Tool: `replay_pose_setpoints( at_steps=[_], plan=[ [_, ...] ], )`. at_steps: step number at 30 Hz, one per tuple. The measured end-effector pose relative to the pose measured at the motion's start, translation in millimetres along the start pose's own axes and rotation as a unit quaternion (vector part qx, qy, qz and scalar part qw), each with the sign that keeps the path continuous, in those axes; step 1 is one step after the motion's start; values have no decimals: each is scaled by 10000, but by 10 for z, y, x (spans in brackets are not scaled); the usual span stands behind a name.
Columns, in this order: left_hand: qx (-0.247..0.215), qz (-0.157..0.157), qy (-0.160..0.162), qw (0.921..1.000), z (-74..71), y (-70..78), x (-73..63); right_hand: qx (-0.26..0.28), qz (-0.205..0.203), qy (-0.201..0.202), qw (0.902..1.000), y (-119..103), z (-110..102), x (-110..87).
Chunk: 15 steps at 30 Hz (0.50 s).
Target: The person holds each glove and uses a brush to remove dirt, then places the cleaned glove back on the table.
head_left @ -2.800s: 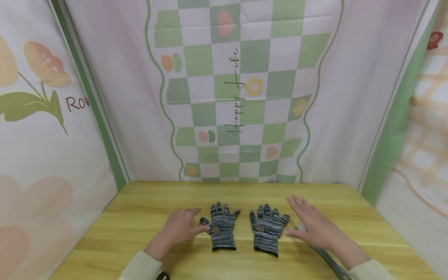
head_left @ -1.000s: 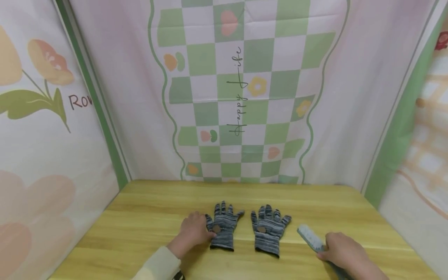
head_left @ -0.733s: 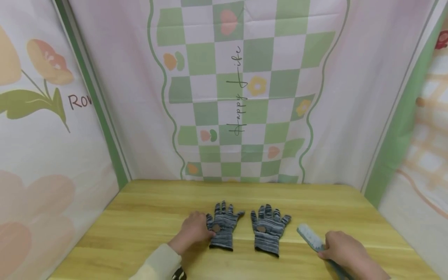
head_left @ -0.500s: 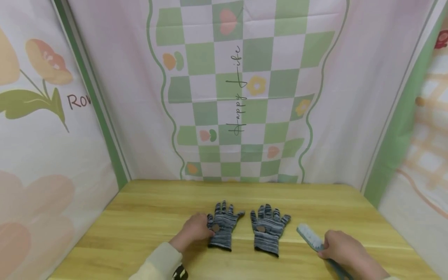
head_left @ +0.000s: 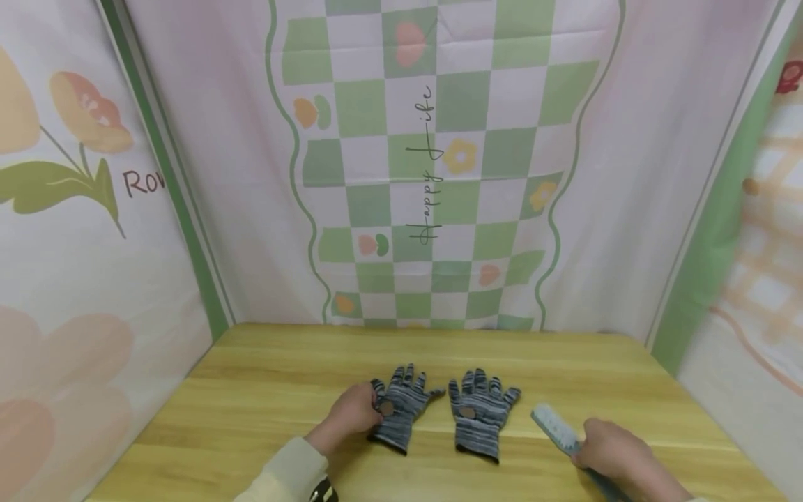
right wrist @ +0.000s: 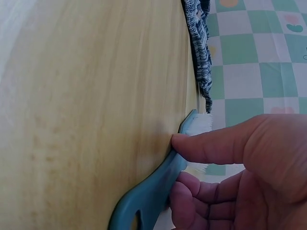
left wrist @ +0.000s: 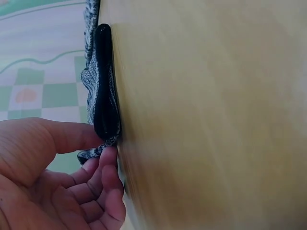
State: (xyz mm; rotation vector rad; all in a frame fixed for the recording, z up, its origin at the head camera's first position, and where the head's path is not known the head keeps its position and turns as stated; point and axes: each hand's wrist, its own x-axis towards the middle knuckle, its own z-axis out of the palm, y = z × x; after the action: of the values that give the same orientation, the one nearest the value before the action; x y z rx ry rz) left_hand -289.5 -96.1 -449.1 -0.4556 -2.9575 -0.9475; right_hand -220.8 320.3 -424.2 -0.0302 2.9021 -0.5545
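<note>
Two grey-and-black striped knit gloves lie side by side on the wooden table, fingers pointing away, each with a brown oval spot. My left hand pinches the outer edge of the left glove between thumb and fingers; the left wrist view shows its dark cuff opening close by. The right glove lies flat, untouched. In my right hand is a teal scrubbing brush, gripped along its handle. Its white bristles face upward.
The wooden table ends at a hanging checkered cloth at the back. Printed fabric walls close in the left and right sides. The brush lies to the right of the gloves.
Both hands were open above the table at first; my right hand took hold of the brush and my left pinched the left glove. The left glove has since turned slightly clockwise.
</note>
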Motion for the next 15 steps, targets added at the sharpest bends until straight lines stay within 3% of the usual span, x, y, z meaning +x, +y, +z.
replay_pose_setpoints(
  at_steps=[8,15],
  plan=[
    [-107,-52,164,9998,-34,31,-24,349,22,-231,9991,-13,15,-10],
    [-260,-46,260,9993,-40,22,-8,233,-35,-154,9996,-24,14,-32]
  ],
)
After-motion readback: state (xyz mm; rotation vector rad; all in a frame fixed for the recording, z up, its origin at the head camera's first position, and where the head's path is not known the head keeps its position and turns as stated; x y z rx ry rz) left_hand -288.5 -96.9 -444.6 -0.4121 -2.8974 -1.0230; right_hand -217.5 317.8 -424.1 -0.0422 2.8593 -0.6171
